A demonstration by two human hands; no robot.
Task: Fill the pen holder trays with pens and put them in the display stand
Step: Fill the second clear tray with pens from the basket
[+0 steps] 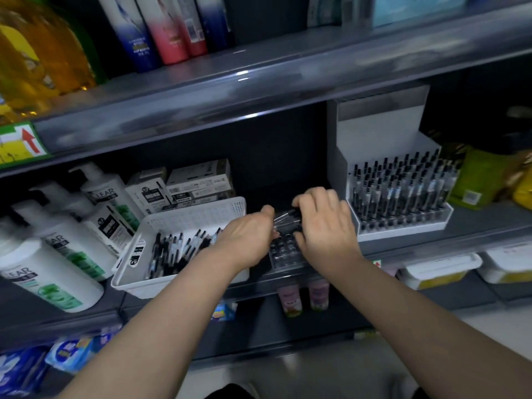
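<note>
A clear pen holder tray with rows of empty holes lies on the middle shelf between my hands. My left hand and my right hand together grip a bundle of black pens just above the tray. A white basket to the left holds several loose black pens. At the right, a white display stand carries rows of upright pens.
White shampoo bottles crowd the shelf's left end and pen boxes sit behind the basket. Yellow-green packets lie right of the stand. The upper shelf's edge overhangs the work area. Tubs and packets fill the lower shelf.
</note>
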